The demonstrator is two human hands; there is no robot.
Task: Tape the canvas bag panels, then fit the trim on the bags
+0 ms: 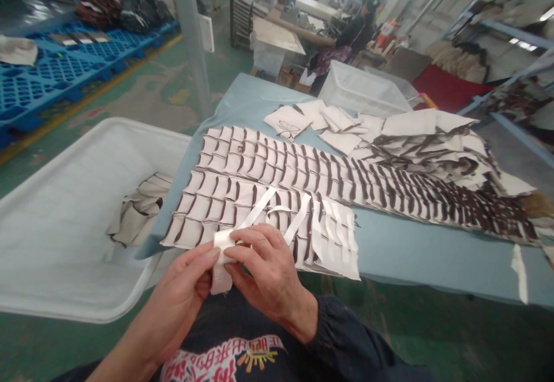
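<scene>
Both hands meet at the front edge of the blue-covered table, over my lap. My left hand (188,281) pinches the left side of a small white fabric strip (223,245). From the right, my right hand (266,272) grips the same strip with thumb and fingers. The strip's lower end hangs below the fingertips. Just beyond lie rows of overlapping cream pieces with dark edges (208,206). Several loose white strips (298,220) rest on top of these rows, to the right of my hands.
A white plastic tub (86,307) with some fabric pieces stands at the left. Piled cream pieces (433,139) cover the table's back right. Behind are a clear bin (363,90), a metal post (190,36), blue pallets (82,70) and a seated person (357,30).
</scene>
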